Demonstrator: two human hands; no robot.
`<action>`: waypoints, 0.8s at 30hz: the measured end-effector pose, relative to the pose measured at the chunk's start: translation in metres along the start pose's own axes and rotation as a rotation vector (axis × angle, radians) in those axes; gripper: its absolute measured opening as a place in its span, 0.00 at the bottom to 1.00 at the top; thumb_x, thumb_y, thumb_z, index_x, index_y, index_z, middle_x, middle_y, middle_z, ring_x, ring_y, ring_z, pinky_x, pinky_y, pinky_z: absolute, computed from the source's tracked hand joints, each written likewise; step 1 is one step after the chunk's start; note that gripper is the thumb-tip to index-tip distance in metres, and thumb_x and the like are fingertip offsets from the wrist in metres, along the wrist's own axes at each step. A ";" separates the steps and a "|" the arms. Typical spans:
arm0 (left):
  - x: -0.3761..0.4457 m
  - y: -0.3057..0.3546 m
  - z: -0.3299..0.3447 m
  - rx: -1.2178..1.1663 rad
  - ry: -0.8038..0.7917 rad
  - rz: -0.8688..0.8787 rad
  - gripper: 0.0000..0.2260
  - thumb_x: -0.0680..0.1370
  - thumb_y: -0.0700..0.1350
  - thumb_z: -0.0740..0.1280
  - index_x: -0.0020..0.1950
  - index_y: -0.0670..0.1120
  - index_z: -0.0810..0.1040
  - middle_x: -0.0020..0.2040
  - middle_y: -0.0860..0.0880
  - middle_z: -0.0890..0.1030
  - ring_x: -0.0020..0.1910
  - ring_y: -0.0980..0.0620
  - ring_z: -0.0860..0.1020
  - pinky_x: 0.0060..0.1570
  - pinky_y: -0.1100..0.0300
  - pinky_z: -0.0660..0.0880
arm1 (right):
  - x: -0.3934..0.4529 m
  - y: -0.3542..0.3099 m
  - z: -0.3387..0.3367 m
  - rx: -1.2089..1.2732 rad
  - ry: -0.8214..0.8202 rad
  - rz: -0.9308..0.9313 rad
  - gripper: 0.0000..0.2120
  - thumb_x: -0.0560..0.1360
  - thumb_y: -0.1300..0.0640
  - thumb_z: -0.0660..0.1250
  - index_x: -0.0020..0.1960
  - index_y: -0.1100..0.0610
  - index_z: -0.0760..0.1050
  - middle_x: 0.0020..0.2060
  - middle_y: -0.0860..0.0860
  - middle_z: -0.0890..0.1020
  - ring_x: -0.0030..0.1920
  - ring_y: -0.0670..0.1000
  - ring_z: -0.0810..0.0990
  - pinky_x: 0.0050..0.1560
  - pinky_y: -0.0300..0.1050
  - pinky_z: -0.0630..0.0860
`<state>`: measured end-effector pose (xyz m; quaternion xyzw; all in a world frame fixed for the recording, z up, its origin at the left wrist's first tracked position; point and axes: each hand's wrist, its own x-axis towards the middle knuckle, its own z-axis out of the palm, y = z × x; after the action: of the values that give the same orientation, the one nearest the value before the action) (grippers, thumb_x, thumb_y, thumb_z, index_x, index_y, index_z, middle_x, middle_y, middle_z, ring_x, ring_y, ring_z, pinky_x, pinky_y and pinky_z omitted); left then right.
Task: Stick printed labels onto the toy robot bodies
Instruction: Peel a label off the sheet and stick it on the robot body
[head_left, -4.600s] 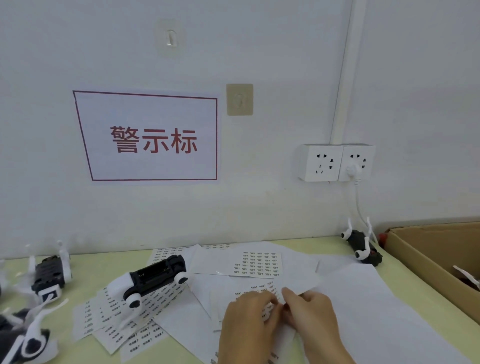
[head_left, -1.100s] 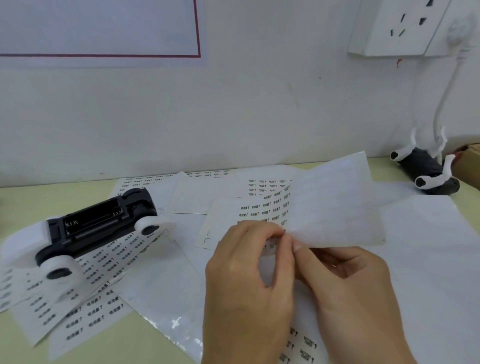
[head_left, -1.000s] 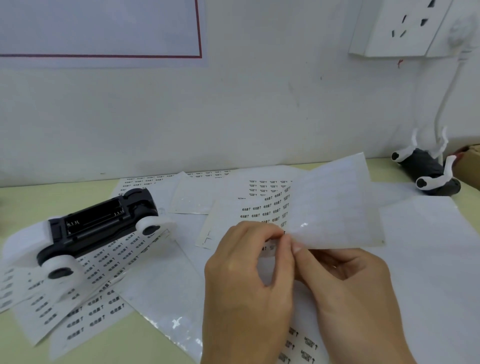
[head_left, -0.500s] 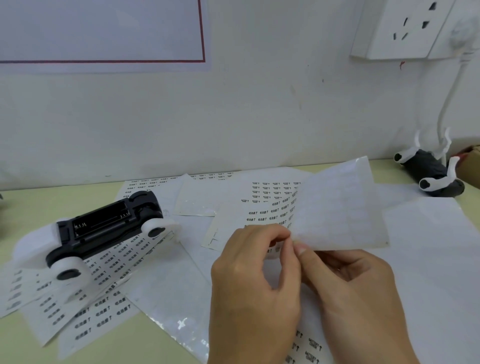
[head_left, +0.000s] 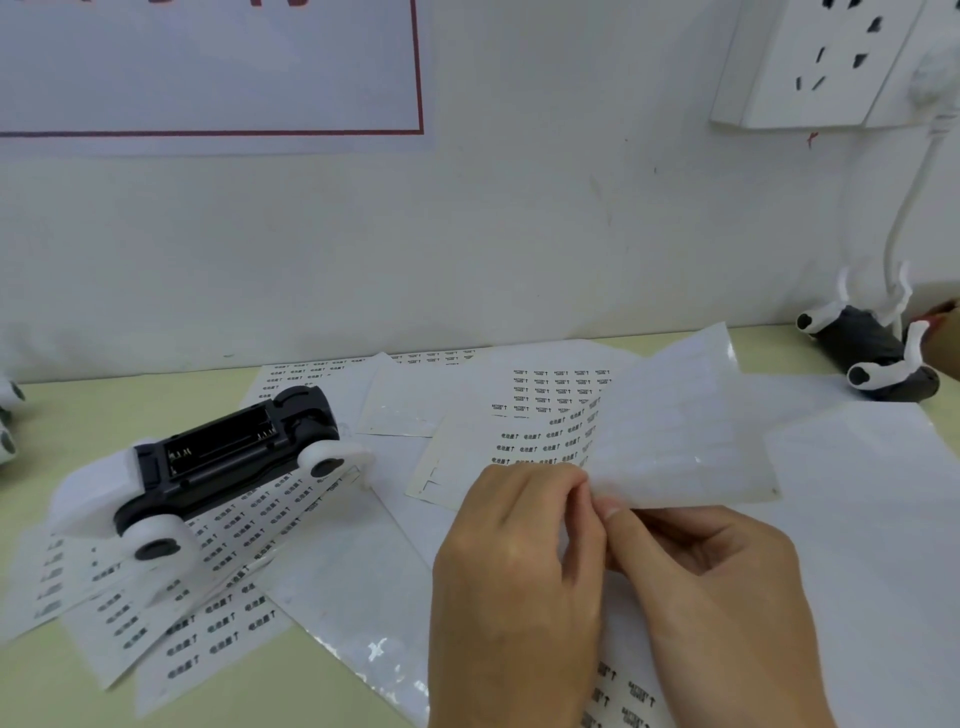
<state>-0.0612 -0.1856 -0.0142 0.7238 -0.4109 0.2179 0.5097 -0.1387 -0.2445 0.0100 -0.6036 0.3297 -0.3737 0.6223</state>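
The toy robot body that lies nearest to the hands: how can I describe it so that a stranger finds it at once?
Start at the red-bordered wall sign and drop to the table below it. There, left of the left hand, the toy robot body lies on the printed label sheets. Unlike the grey toy by the right wall, it shows an open black compartment and white wheels.

Bare table (head_left: 31, 675) front left, label sheets (head_left: 218, 587) and toy robot (head_left: 218, 457) crowd the middle, wall (head_left: 519, 234) behind

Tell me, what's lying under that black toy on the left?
Label sheets covered in small printed labels, overlapping on the table. What lies directly beneath the toy is hidden by its body.
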 end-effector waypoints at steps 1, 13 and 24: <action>0.000 0.001 0.000 -0.022 0.001 -0.025 0.08 0.75 0.44 0.65 0.41 0.44 0.83 0.37 0.52 0.81 0.37 0.52 0.79 0.38 0.61 0.75 | 0.000 0.000 0.000 0.001 -0.006 0.003 0.17 0.70 0.67 0.73 0.34 0.44 0.86 0.31 0.49 0.86 0.35 0.46 0.86 0.40 0.35 0.80; 0.001 0.004 0.000 -0.207 -0.020 -0.198 0.04 0.70 0.41 0.72 0.42 0.49 0.84 0.39 0.57 0.83 0.40 0.61 0.81 0.43 0.73 0.74 | 0.003 0.003 0.000 0.088 0.023 0.035 0.16 0.71 0.68 0.73 0.37 0.47 0.87 0.33 0.51 0.87 0.35 0.48 0.87 0.38 0.34 0.80; 0.001 0.001 -0.002 -0.146 -0.037 -0.132 0.04 0.72 0.39 0.71 0.42 0.47 0.84 0.39 0.57 0.81 0.41 0.60 0.80 0.42 0.66 0.75 | -0.001 0.000 0.001 0.041 0.048 0.028 0.13 0.72 0.68 0.73 0.32 0.54 0.85 0.29 0.51 0.85 0.30 0.47 0.85 0.32 0.31 0.76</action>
<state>-0.0613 -0.1841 -0.0120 0.7141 -0.3863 0.1399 0.5668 -0.1381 -0.2427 0.0096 -0.5767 0.3451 -0.3860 0.6319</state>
